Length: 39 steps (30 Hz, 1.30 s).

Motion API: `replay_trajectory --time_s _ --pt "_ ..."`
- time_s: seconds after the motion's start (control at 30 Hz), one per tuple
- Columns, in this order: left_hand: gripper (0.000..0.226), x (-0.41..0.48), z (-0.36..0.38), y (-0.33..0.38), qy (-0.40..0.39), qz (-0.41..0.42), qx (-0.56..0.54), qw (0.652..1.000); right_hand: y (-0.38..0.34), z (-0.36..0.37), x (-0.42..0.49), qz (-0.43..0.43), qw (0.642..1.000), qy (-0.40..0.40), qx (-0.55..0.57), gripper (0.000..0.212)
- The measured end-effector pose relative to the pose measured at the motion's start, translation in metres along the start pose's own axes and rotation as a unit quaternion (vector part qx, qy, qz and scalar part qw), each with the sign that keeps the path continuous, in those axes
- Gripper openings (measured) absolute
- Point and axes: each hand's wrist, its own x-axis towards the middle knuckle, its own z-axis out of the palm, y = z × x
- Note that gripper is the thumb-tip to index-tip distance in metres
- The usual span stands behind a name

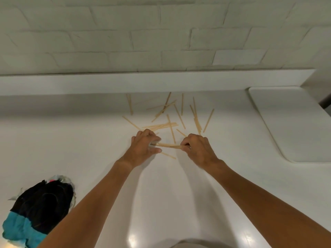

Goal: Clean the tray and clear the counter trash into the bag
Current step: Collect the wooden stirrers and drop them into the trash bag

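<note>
Several thin wooden sticks (172,120) lie scattered on the white counter (89,140), near the back ledge. My left hand (143,147) and my right hand (197,147) hold the two ends of a small bundle of sticks (169,145) level between them, just above the counter. One loose stick (168,155) lies under the bundle. A white tray (293,122) rests on the counter at the right. A black and blue bag (39,208) lies at the near left.
A raised white ledge (143,83) runs along the back under a white brick wall (161,33). Pale crumpled scraps (62,178) stick out at the bag's top.
</note>
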Motion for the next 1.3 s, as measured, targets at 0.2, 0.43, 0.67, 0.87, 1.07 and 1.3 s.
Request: replay_trajectory --time_s 0.2,0.43,0.67,0.87,1.07,1.3 --pt "0.006 0.006 0.011 0.013 0.034 0.031 0.0 0.999 -0.001 0.003 0.0 -0.015 0.996 0.0 -0.084 0.013" --pt "0.012 0.009 0.004 0.024 0.016 0.053 0.04 0.998 -0.002 -0.014 0.0 -0.02 0.996 0.0 -0.082 0.015" --pt "0.059 0.003 0.001 0.024 -0.032 -0.006 0.0 0.999 0.029 -0.031 -0.001 0.116 0.987 0.059 0.093 0.021" --pt "0.022 0.012 0.023 0.034 0.017 0.065 0.043 0.997 0.046 -0.028 -0.007 0.155 0.959 0.112 0.208 0.02" --pt "0.014 0.012 0.035 0.05 0.055 0.095 0.169 0.979 0.045 -0.02 -0.009 0.138 0.947 0.097 0.273 0.021" --pt "0.042 0.002 0.045 0.06 0.039 0.088 0.341 0.935 0.045 -0.021 -0.016 0.185 0.956 0.024 0.228 0.029"
